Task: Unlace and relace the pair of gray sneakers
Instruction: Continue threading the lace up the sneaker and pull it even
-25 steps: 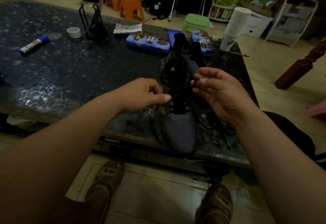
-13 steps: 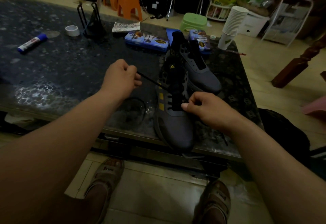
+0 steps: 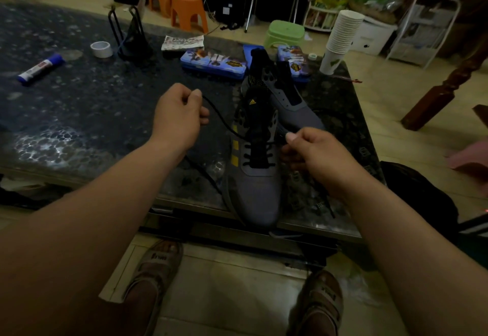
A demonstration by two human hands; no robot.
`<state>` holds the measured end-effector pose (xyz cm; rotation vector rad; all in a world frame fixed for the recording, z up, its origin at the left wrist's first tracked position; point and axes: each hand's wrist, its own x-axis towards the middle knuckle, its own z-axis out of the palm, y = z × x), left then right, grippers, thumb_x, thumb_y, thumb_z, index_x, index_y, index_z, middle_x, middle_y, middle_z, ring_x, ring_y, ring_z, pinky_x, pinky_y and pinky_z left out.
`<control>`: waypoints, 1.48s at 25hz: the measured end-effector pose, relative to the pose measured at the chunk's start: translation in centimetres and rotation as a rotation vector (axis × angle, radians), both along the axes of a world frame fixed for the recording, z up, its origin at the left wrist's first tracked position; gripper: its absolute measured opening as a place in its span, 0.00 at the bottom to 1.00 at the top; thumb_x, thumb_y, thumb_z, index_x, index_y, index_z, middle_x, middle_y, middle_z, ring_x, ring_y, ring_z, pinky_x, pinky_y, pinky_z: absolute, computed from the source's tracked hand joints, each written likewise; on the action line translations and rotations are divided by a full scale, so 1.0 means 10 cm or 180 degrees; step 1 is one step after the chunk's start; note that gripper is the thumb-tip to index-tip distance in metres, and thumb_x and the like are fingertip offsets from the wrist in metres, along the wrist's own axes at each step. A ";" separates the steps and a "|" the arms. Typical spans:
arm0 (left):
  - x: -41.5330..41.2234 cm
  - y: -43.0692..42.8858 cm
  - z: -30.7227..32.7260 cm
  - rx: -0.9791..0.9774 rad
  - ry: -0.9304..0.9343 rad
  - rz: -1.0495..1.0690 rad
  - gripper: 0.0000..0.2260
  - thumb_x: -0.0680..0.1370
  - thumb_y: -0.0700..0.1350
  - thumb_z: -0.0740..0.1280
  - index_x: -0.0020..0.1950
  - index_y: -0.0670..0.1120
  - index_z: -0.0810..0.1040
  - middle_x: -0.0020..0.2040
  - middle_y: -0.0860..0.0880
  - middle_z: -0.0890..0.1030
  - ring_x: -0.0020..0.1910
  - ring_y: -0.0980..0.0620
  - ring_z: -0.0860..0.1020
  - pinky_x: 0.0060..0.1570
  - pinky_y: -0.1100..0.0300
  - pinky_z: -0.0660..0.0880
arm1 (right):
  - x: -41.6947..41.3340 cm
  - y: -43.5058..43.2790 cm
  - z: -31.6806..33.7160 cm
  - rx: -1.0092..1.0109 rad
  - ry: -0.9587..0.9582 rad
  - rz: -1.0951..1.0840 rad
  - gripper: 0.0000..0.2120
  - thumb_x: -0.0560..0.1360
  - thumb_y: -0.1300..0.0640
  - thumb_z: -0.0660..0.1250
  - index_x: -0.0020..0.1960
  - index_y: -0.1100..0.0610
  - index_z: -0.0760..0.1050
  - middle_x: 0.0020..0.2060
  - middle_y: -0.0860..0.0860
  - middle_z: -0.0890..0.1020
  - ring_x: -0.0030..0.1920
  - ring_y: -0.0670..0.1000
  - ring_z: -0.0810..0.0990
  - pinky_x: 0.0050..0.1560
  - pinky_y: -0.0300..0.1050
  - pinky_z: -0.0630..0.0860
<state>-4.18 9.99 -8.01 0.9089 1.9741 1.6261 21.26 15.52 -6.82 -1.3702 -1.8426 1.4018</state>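
Your dark speckled stone tabletop (image 3: pixel 79 103) carries both shoes near its front right corner. The grey knit sneaker with yellow stripes (image 3: pixel 256 185) points its toe over the edge toward you, and its unlaced twin (image 3: pixel 287 97) lies just behind. Your left hand (image 3: pixel 177 116) pinches the black lace (image 3: pixel 221 121), taut from the eyelets. Your right hand (image 3: pixel 314 156) curls its fingers on that sneaker's right side. Stacked white paper cups (image 3: pixel 340 37) stand at the far corner, with orange plastic stools (image 3: pixel 187 13) on the floor beyond.

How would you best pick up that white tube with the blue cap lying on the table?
I'd pinch the tube around the middle of its white barrel, coming straight down from above. It lies flat on the table, so only its long sides are free for fingers.
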 end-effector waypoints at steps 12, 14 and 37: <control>-0.23 -0.05 0.00 0.0512 -0.1232 0.0655 0.06 0.87 0.44 0.54 0.51 0.46 0.67 0.50 0.41 0.82 0.42 0.45 0.87 0.46 0.49 0.85 | -0.19 -0.10 -0.03 -0.0790 0.0442 0.0088 0.14 0.88 0.54 0.55 0.61 0.64 0.73 0.55 0.62 0.84 0.53 0.59 0.87 0.57 0.55 0.83; -0.23 -0.06 -0.02 0.0483 -0.1236 0.0697 0.07 0.87 0.45 0.55 0.50 0.47 0.67 0.49 0.41 0.82 0.41 0.45 0.87 0.45 0.50 0.85 | -0.19 -0.11 -0.03 -0.0769 0.0389 0.0124 0.13 0.88 0.53 0.55 0.57 0.61 0.74 0.54 0.60 0.84 0.53 0.57 0.87 0.58 0.56 0.83; -0.28 -0.35 0.61 -0.0376 0.1392 -0.1020 0.17 0.83 0.58 0.64 0.44 0.46 0.77 0.37 0.48 0.80 0.37 0.54 0.77 0.42 0.57 0.73 | -0.15 -0.04 0.59 0.0439 0.0607 0.0067 0.07 0.80 0.64 0.63 0.48 0.62 0.79 0.34 0.56 0.78 0.36 0.48 0.82 0.48 0.46 0.77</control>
